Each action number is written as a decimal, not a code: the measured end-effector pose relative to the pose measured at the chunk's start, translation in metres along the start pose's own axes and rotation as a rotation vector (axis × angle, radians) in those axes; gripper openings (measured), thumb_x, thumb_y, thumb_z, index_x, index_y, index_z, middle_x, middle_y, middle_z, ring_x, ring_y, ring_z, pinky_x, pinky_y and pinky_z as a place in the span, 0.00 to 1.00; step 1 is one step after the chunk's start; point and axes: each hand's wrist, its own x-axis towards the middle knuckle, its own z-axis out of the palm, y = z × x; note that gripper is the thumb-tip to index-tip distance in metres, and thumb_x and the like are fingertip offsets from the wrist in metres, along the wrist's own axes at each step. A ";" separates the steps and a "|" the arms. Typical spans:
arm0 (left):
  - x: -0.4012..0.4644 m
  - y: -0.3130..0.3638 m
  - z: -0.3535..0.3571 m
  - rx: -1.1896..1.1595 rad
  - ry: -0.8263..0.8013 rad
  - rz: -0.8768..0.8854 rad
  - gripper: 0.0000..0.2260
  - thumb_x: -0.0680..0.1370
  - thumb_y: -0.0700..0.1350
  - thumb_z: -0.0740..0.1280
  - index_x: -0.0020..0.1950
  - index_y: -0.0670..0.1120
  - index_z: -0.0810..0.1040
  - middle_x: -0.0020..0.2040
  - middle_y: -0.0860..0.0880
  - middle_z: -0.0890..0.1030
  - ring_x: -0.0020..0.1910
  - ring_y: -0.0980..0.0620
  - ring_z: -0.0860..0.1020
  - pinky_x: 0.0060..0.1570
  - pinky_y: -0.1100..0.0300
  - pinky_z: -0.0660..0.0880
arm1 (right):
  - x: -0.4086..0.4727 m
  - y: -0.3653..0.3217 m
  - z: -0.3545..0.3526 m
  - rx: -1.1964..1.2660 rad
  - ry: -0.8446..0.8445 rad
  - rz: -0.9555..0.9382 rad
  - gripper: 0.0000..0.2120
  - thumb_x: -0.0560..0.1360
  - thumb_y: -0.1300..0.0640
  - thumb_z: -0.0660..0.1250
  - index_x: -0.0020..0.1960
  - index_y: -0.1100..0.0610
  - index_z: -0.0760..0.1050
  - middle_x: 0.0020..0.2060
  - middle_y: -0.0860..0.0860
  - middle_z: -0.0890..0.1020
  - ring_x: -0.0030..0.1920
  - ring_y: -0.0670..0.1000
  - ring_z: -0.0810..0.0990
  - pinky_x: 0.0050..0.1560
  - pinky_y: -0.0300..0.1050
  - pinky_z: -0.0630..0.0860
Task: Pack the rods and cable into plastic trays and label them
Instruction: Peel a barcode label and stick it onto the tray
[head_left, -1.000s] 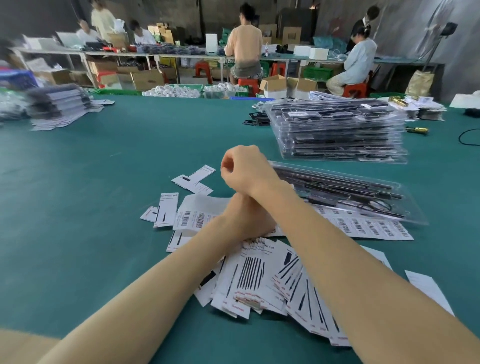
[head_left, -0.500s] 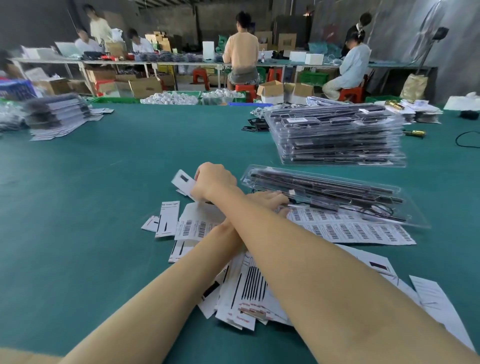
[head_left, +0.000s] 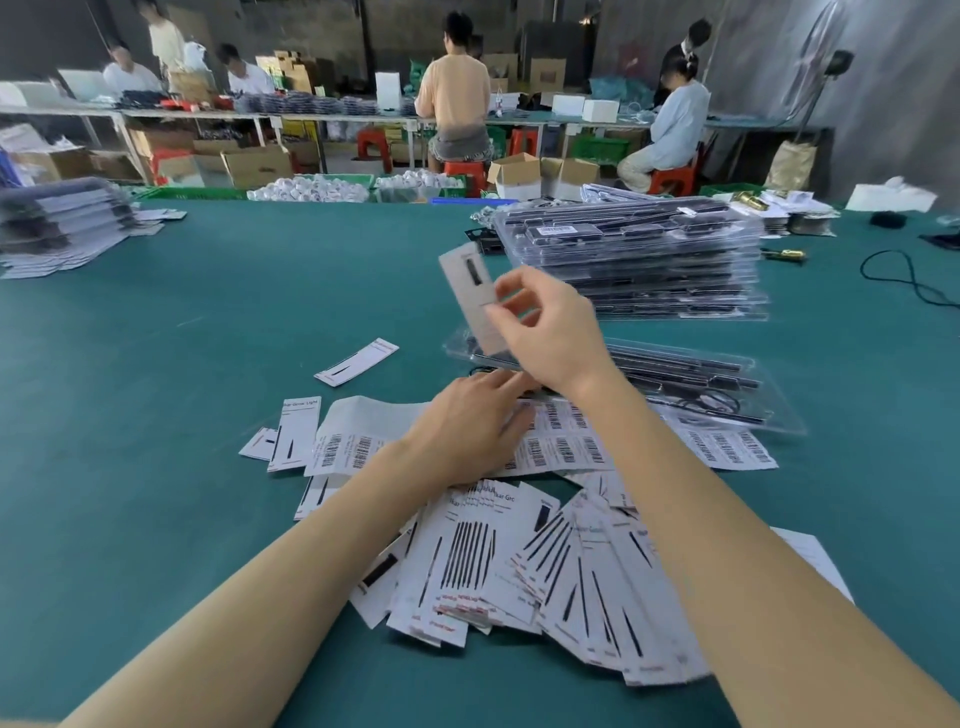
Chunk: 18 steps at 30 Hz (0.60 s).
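Right hand raised above the bench, pinching a narrow label between thumb and fingertips, blurred. Left hand laid with fingers spread on the barcode sheet, perhaps touching the near edge of the filled plastic tray. Beyond it, a stack of packed trays; nearer, loose label cards.

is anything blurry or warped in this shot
Head view: the right hand and the paper label it pinches are motion-smeared; the left hand is sharper; the wide lens bows the green table outward; soft, even light, little glare.
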 end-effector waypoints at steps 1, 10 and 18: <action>0.000 0.000 0.000 0.005 -0.008 0.016 0.16 0.84 0.50 0.58 0.70 0.46 0.72 0.61 0.45 0.79 0.56 0.43 0.77 0.54 0.52 0.71 | -0.007 0.009 -0.012 0.004 0.026 0.020 0.04 0.78 0.58 0.70 0.49 0.50 0.77 0.38 0.38 0.79 0.34 0.32 0.78 0.32 0.28 0.73; 0.004 -0.002 -0.002 0.045 -0.044 -0.005 0.19 0.83 0.53 0.58 0.74 0.54 0.69 0.68 0.52 0.77 0.61 0.46 0.77 0.57 0.50 0.75 | -0.042 0.047 -0.064 0.112 -0.032 0.121 0.06 0.73 0.59 0.77 0.46 0.49 0.85 0.40 0.42 0.87 0.41 0.44 0.86 0.45 0.37 0.82; 0.005 -0.002 -0.003 0.018 -0.038 -0.016 0.16 0.83 0.51 0.59 0.70 0.53 0.71 0.62 0.50 0.80 0.55 0.45 0.78 0.51 0.49 0.75 | -0.054 0.050 -0.045 -0.131 0.040 -0.063 0.03 0.72 0.60 0.77 0.44 0.53 0.87 0.36 0.42 0.86 0.36 0.42 0.84 0.40 0.42 0.83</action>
